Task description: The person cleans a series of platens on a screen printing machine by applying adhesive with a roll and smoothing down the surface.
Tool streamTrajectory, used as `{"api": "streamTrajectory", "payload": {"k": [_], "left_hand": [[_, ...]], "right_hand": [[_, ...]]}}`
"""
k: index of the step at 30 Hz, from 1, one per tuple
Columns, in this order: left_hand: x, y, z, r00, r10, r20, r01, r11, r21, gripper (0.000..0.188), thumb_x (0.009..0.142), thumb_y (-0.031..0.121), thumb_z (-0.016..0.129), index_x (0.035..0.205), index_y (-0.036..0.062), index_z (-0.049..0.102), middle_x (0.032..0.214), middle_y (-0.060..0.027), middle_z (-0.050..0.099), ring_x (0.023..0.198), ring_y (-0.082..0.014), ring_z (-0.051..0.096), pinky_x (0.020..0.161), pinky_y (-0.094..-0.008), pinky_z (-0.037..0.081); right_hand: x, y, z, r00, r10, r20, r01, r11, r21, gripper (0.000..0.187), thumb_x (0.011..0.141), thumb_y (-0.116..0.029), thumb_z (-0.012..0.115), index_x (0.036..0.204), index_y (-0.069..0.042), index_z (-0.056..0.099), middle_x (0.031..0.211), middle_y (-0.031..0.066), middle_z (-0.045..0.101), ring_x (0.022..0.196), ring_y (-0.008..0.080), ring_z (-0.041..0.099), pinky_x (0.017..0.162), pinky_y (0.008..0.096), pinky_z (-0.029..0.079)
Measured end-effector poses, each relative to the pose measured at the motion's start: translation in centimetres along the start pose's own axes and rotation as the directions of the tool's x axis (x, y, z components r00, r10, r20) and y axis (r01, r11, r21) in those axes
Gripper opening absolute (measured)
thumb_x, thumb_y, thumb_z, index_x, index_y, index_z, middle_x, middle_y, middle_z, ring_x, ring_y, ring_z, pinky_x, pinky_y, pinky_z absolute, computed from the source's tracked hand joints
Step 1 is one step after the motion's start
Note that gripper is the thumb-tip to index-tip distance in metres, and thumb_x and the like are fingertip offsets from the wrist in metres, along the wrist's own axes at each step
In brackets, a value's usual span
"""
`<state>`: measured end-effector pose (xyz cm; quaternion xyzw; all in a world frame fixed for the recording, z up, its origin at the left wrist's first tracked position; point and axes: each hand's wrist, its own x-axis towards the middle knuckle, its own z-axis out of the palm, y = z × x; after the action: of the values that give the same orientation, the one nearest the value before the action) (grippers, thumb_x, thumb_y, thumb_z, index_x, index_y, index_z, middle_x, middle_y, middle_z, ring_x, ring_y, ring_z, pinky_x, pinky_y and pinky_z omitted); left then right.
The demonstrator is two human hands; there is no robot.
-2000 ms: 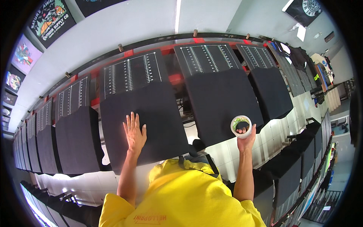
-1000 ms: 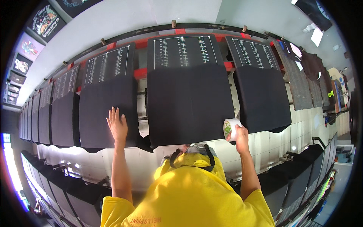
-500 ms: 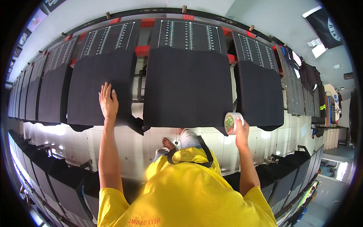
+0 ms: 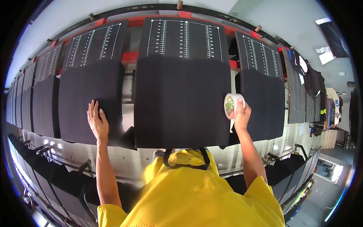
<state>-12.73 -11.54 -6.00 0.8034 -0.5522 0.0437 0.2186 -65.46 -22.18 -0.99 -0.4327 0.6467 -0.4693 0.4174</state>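
My left hand (image 4: 98,122) lies flat, fingers stretched, on the black fabric (image 4: 89,87) covering the board to the left. In my right hand (image 4: 242,116) is a wide roll of tape (image 4: 229,106), pale with a green pattern inside its ring. It is held at the right side of the middle board, by the gap before the right board. Smooth black fabric (image 4: 181,102) covers the near part of the middle board. Beyond it the bare far end (image 4: 174,39) shows white ruler-like markings. The right board's black fabric (image 4: 262,102) lies just past my right hand.
Similar covered boards (image 4: 45,108) run off to the left. A dark rail (image 4: 147,7) and red frame bars (image 4: 130,56) stand behind. Another row of black-covered boards (image 4: 72,185) is near me at lower left. Dark garments (image 4: 313,77) lie at far right.
My body has come forward over the boards, and my feet no longer show. The tape has moved away from me along the middle board's right side. My left hand rests nearer the board's front.
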Motion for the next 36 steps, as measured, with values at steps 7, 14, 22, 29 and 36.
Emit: {"api": "streamTrajectory", "payload": {"k": [7,14,22,29,36], "left_hand": [[0.2,0.4,-0.3,0.998,-0.029,0.049,0.027,0.999,0.032,0.039,0.098,0.019,0.047,0.134,0.0055,0.057,0.145,-0.0122,0.049,0.139,-0.0320,0.039,0.117,-0.0469,0.026],[0.2,0.0,-0.1,1.000,-0.008,0.013,0.008,1.000,0.005,0.038,0.098,0.018,0.048,0.132,0.0050,0.057,0.144,-0.0127,0.050,0.139,-0.0328,0.040,0.116,-0.0467,0.028],[0.1,-0.6,0.4,1.000,0.016,-0.024,-0.017,1.000,-0.014,0.037,0.099,0.019,0.047,0.132,0.0058,0.057,0.144,-0.0106,0.051,0.138,-0.0310,0.041,0.116,-0.0451,0.028],[-0.2,-0.8,0.5,0.999,0.017,-0.040,-0.018,1.000,-0.006,0.037,0.099,0.020,0.047,0.130,0.0045,0.059,0.143,-0.0112,0.052,0.138,-0.0306,0.042,0.116,-0.0437,0.029],[0.0,-0.4,0.2,1.000,-0.015,-0.013,0.015,1.000,0.008,0.037,0.100,0.020,0.046,0.132,0.0055,0.057,0.145,-0.0106,0.050,0.139,-0.0295,0.040,0.117,-0.0435,0.028]], "right_hand": [[12.9,-2.0,4.3,0.999,-0.035,0.009,0.035,0.999,0.016,0.044,0.099,-0.040,0.057,0.089,0.003,0.063,0.060,0.0066,0.057,0.041,0.0152,0.055,0.038,0.0298,0.045],[18.8,-2.3,6.6,0.999,-0.044,0.002,0.044,0.997,0.060,0.041,0.098,-0.036,0.057,0.089,0.003,0.063,0.060,0.0076,0.059,0.043,0.0164,0.056,0.040,0.0318,0.046],[11.2,-1.5,4.4,0.997,-0.041,0.071,0.034,0.995,0.092,0.041,0.098,-0.036,0.057,0.088,0.003,0.063,0.062,0.0082,0.059,0.042,0.0163,0.055,0.039,0.0318,0.044],[-4.7,1.0,-1.7,0.996,0.054,0.069,-0.047,0.995,-0.092,0.047,0.098,-0.041,0.056,0.089,0.005,0.063,0.061,0.0074,0.058,0.042,0.0158,0.056,0.040,0.0299,0.043],[-13.6,1.8,-2.3,0.997,0.076,-0.010,-0.076,0.995,-0.067,0.049,0.100,-0.042,0.048,0.090,0.004,0.059,0.053,0.0079,0.053,0.038,0.0163,0.051,0.037,0.0300,0.043]]}}
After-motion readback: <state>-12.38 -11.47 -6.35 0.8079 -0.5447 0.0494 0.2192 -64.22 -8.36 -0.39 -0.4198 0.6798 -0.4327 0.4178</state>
